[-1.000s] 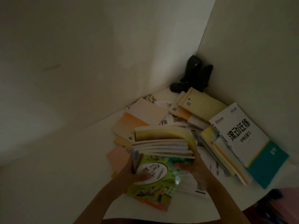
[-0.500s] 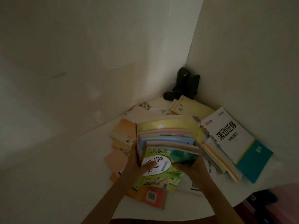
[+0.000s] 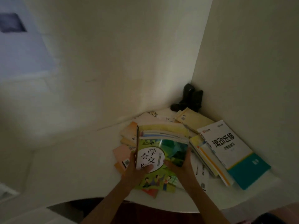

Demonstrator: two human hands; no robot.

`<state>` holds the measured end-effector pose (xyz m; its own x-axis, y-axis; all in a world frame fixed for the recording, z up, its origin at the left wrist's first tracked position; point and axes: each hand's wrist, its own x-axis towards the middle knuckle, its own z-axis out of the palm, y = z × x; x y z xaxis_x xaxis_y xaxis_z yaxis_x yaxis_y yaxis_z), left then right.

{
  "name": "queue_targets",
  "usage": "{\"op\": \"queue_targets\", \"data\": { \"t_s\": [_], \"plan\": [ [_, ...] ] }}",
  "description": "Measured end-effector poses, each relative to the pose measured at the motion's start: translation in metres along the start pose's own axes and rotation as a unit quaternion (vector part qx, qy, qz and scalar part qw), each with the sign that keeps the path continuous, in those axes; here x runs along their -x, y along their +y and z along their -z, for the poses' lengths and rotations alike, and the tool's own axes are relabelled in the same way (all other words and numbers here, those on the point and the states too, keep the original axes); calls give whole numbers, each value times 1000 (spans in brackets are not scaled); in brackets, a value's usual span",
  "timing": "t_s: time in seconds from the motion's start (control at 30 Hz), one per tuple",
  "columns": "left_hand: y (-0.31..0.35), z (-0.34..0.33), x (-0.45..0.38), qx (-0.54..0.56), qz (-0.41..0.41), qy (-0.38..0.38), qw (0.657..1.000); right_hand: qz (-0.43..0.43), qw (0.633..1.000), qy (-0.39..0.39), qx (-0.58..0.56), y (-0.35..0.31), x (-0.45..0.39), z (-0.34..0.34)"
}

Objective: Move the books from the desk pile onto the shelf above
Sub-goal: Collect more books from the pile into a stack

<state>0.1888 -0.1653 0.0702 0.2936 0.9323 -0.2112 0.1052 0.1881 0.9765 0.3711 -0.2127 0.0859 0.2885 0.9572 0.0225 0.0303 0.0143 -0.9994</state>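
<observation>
Two hands, one loose stack, plenty to slip

Clamped from both sides near the desk's (image 3: 80, 172) front edge: a stack of thin books (image 3: 163, 136), tilted up with the green-covered textbook (image 3: 161, 159) facing the camera. Left hand (image 3: 137, 168) wrapped round the stack's left edge, thumb pressed flat on the green cover, fingers hidden behind. Right hand (image 3: 181, 165) curled round the lower right corner, fingertips reaching up the right edge. Both grips closed on the stack; neither hand free.

Several risks from here, judged from the layout alone. Gripped only at the sides and low down, so the inner volumes could slide out and fan apart, most likely toward the upper edges, where already uneven. Glossy covers, probably slick against one another. Hard to say how tightly the back of the stack is supported, since hidden.

Below and around: many more books spread flat toward the desk's back right corner, among them a white and teal workbook (image 3: 229, 149) near the right edge, yellow booklets (image 3: 194, 118) further back, and an orange one (image 3: 150, 192) poking out just under the held stack. Could be dragged off the front edge if caught on the lift. Dark object (image 3: 189, 99) in the very corner, well apart, unlikely to interfere.

No shelf visible in this view, so the reach upward would be blind at first; dim light adds to that. A tilt too far forward during the raise would probably spill the stack onto the pile.
</observation>
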Motion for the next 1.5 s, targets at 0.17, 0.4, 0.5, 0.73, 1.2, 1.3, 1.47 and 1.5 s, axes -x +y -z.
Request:
{"op": "queue_targets", "data": {
  "t_s": [0.17,0.4,0.5,0.73,1.2,1.3,1.47,1.5],
  "plan": [
    [93,44,45,21,-80,116,990,100,993,-63,3,-109,-10,-43],
    [231,141,130,53,-210,253,943,187,965,-159,-97,-259,-7,-144],
    [277,187,169,46,-255,302,917,226,943,-208,-128,-320,3,-196],
    [362,275,240,7,-332,404,852,307,893,-279,-176,-430,28,-300],
    [533,386,249,8,-514,470,717,369,853,-339,-146,-618,-13,-448],
    [532,407,209,4,-518,534,669,393,881,-263,-23,-617,-29,-468],
    [535,436,146,-46,-415,695,585,392,854,-335,71,-608,-40,-491],
    [537,437,139,-62,-374,726,574,371,850,-367,73,-608,-41,-497]
  ]
}}
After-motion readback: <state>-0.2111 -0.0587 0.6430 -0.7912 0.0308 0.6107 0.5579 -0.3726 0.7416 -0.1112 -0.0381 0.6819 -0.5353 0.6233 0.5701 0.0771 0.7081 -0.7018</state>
